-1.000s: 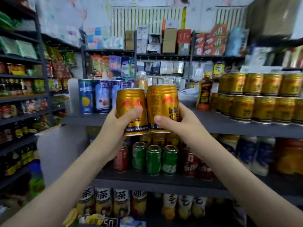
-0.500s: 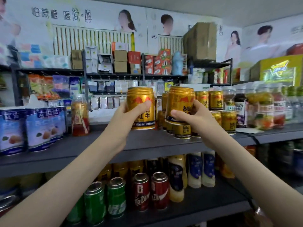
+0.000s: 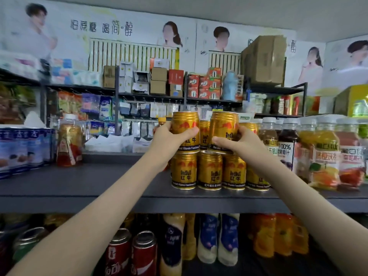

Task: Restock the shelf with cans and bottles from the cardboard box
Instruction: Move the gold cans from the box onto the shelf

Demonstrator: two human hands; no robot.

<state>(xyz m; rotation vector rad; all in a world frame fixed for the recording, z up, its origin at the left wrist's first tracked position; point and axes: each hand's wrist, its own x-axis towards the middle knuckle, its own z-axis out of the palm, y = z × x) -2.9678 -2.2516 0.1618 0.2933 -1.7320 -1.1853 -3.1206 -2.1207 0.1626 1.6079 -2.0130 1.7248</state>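
Observation:
My left hand [image 3: 171, 139] grips a gold can [image 3: 185, 124] and my right hand [image 3: 237, 142] grips a second gold can [image 3: 224, 126]. Both cans are upright, side by side, just above a front row of several matching gold cans [image 3: 209, 171] standing on the dark grey shelf [image 3: 99, 188]. The left-hand can sits on or just over the leftmost can of that row; the right-hand can is over the third, slightly tilted. More gold cans stand behind. The cardboard box is out of view.
Juice bottles [image 3: 326, 154] crowd the shelf right of the gold cans. An amber bottle [image 3: 68, 142] and blue cans [image 3: 22, 150] stand at the left, with bare shelf between them and the gold cans. Red cans [image 3: 143, 253] and bottles fill the lower shelf.
Both hands carried their gold cans rightward along the shelf and now hold them directly above the stacked gold cans; the view has swung right and closer to that stack.

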